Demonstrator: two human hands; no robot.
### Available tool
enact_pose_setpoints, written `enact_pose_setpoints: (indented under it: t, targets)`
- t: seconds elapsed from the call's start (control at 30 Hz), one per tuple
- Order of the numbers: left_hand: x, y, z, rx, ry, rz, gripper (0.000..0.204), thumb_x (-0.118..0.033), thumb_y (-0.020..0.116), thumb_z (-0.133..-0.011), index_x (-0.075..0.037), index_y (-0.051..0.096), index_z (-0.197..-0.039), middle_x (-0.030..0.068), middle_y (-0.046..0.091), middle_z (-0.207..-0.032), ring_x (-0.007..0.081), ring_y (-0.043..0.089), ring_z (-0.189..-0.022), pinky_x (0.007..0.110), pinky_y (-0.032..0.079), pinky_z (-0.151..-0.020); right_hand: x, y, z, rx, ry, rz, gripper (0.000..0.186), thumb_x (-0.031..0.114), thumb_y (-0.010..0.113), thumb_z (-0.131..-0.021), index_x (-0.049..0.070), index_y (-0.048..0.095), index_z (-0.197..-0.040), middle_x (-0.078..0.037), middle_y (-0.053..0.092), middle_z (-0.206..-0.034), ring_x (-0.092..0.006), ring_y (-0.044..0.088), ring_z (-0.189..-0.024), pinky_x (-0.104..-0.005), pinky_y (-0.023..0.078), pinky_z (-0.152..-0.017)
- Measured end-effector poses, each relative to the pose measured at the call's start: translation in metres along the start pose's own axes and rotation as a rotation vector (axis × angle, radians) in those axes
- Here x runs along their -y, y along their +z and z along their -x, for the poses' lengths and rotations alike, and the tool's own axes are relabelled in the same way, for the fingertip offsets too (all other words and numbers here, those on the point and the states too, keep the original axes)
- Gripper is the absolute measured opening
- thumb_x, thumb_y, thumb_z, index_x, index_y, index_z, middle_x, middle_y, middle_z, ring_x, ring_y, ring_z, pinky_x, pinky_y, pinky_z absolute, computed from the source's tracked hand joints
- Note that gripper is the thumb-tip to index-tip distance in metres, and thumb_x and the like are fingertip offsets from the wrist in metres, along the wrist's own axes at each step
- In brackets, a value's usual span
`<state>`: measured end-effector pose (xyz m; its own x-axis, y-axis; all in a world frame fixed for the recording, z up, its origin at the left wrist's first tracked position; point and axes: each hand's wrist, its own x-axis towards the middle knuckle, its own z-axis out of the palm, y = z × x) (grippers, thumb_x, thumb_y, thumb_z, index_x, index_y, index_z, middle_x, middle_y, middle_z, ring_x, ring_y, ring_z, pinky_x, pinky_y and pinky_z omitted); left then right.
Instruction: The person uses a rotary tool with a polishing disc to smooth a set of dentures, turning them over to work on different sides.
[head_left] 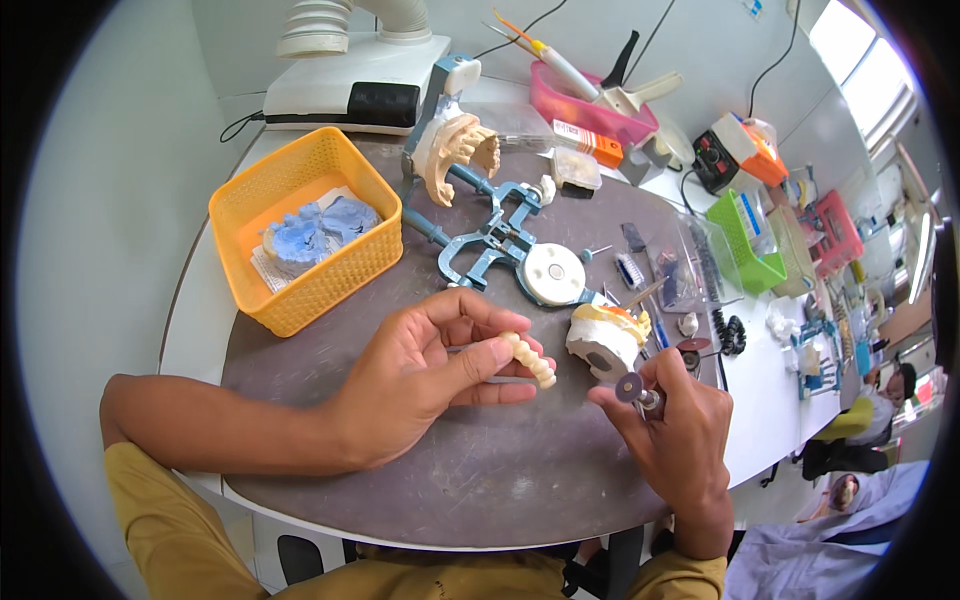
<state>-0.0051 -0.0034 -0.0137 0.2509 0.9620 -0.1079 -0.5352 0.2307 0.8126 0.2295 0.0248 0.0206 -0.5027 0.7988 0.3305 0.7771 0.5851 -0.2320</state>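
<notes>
My left hand (430, 355) pinches a curved cream-coloured dental bridge (528, 360) between thumb and fingers, above the middle of the table. To its right, my right hand (675, 420) is closed round a rotary handpiece (650, 399) with a dark purple disc (629, 387) at its tip. Disc and bridge are apart. Just beyond my right hand stands a white plaster dental model (605, 340) with a yellow and orange top. Farther back lies a blue-green articulator (490, 240), opened out, with a beige tooth model (455, 150) on its raised arm and a round white plate (552, 273).
A yellow basket (305, 310) with blue-and-white moulds (320, 235) stands at left. Behind are a white machine (350, 75) with a hose and a pink tray (590, 105) of tools. A green basket (745, 245), clear box (705, 265) and small tools line the right. Other people appear far right.
</notes>
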Motion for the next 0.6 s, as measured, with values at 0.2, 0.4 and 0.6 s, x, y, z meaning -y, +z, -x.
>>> enact_pose_setpoints:
  t: [0.2,0.4,0.6]
  targets:
    - [-0.004,0.0,-0.004,0.032,-0.027,0.031,0.021,-0.009,0.053,-0.094,-0.002,0.052,-0.114,0.0103,0.06,-0.105,0.029,0.061,-0.107,0.041,0.053,-0.092,-0.009,0.006,-0.007,-0.009,0.027,0.061,0.026,0.018,0.074,-0.076,0.006,0.052,-0.083,-0.009,0.062,-0.065,-0.0234,0.062,-0.053,-0.0346,0.044,-0.046]
    - [0.0,-0.002,-0.009,0.035,-0.019,0.031,0.023,-0.008,0.054,-0.094,-0.001,0.051,-0.116,0.0097,0.058,-0.103,0.028,0.062,-0.105,0.039,0.054,-0.09,-0.013,0.013,-0.014,-0.088,0.02,0.115,0.027,0.022,0.074,-0.076,0.006,0.053,-0.08,-0.008,0.063,-0.068,-0.0229,0.062,-0.053,-0.0342,0.046,-0.046]
    - [0.001,-0.002,-0.027,0.073,0.023,0.029,0.028,-0.005,0.056,-0.092,-0.001,0.05,-0.119,0.0111,0.057,-0.107,0.0222,0.061,-0.101,0.035,0.053,-0.091,-0.012,0.019,-0.019,-0.125,0.022,0.199,0.027,0.021,0.075,-0.075,0.007,0.053,-0.08,-0.007,0.063,-0.069,-0.0225,0.062,-0.054,-0.0335,0.046,-0.046]
